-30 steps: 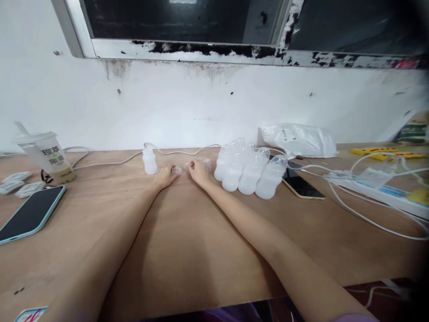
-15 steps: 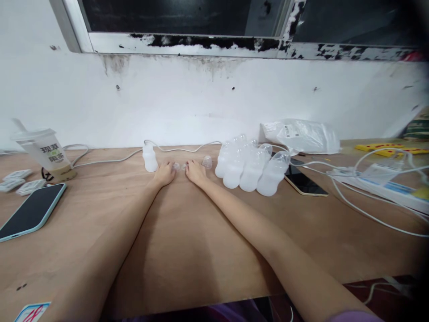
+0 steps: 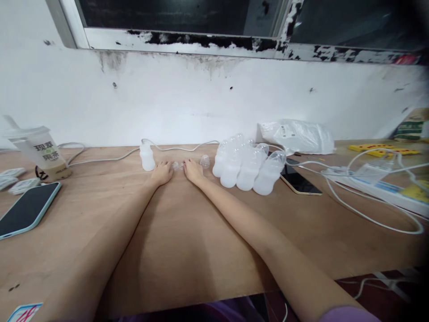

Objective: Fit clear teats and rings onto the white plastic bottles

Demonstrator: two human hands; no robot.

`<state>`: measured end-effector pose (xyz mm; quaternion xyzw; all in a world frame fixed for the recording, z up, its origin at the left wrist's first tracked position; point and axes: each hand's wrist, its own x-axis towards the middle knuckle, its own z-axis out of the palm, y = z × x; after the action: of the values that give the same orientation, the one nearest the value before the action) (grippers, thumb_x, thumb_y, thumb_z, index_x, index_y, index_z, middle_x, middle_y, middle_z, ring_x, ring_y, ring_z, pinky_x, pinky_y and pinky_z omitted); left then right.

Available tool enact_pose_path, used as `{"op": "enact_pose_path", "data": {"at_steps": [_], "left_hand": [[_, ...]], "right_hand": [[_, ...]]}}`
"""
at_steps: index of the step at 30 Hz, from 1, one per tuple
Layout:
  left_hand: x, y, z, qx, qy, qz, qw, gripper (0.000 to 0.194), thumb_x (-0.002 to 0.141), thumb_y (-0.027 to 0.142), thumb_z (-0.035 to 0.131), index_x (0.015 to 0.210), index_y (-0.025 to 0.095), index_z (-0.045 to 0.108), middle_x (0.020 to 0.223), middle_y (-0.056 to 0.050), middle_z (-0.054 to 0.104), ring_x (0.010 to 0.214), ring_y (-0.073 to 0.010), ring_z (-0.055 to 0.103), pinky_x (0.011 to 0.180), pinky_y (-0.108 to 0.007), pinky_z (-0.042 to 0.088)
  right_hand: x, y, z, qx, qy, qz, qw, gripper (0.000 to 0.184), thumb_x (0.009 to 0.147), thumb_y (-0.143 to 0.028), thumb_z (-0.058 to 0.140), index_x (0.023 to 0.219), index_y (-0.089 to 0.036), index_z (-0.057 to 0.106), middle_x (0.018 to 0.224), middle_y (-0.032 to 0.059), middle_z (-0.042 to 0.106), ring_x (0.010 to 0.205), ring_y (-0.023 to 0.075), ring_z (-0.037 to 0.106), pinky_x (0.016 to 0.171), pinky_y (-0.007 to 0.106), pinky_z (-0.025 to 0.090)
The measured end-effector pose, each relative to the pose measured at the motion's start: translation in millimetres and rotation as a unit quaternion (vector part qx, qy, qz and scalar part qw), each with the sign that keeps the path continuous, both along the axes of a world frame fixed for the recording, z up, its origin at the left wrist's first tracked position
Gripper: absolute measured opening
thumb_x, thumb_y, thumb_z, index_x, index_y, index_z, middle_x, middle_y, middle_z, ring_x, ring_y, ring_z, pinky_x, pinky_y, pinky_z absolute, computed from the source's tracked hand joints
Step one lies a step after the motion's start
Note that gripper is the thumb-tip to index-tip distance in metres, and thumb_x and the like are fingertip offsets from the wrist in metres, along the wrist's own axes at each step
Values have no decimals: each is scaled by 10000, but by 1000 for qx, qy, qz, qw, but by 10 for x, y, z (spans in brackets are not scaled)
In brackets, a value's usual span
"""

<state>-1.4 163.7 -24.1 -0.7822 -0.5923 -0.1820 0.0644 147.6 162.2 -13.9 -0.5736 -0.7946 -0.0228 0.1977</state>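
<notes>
My left hand (image 3: 162,172) rests low on the table, fingers curled in against a small clear plastic piece (image 3: 174,166). Facing it, my right hand (image 3: 193,170) pinches another small clear piece (image 3: 182,166) at its fingertips. The two pieces lie close together between the hands; their exact shape is too small to make out. Just right of my right hand is a clear dome cap (image 3: 204,161). An open-topped milky white bottle (image 3: 147,157) stands left of my left hand. Several similar bottles (image 3: 246,167) with clear domed tops stand grouped to the right.
A drink cup (image 3: 43,150) and a phone (image 3: 31,209) are at the left. Behind the grouped bottles lies a white plastic bag (image 3: 296,136). Another phone (image 3: 300,180), a power strip (image 3: 372,181) and loose white cables are on the right. The wall runs along the table's back edge.
The whole view has shifted slightly, so things appear a little further left. Both hands keep nearly the same place and pose around the small clear pieces.
</notes>
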Motion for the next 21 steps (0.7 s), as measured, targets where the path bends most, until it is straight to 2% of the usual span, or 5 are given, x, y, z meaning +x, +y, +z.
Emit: {"op": "enact_pose_path", "data": {"at_steps": [6,10,14,17,21], "left_hand": [[-5,11,-18,1,-20,-5,1000,391,801,240,366,1171,143,444,1098,-130,526,1042,-282,441,871,-413,334],[-13,23,-41,7,-54,-9,998,476,780,235,402,1241,125,347,1141,-138,499,1079,-285,418,902,-422,315],[-48,58,-55,20,-111,5,994,564,747,259,470,1251,71,300,1174,-167,454,1107,-273,401,939,-381,304],[-94,95,-57,33,-168,37,985,539,765,266,448,1227,34,296,1201,-192,413,1122,-258,391,944,-362,314],[-139,134,-63,37,-228,70,970,480,775,244,422,1189,29,308,1162,-192,429,1048,-224,461,882,-343,384]], "right_hand": [[1,-6,-2,-7,12,3,1000,295,873,-255,269,1048,-186,497,1040,103,521,904,210,538,741,339,425],[-6,-4,-8,-13,36,-10,999,276,851,-225,297,1047,-173,484,1043,115,500,890,219,543,735,349,428],[-2,9,2,-16,84,-55,995,320,824,-193,322,1134,-149,391,1130,149,422,921,223,531,726,344,431],[12,15,22,-25,124,-96,987,339,814,-190,333,1149,-139,354,1129,157,417,937,216,524,732,330,428],[28,-2,58,-39,162,-130,977,329,799,-190,356,1120,-121,365,1112,164,430,941,211,525,742,317,420]]}}
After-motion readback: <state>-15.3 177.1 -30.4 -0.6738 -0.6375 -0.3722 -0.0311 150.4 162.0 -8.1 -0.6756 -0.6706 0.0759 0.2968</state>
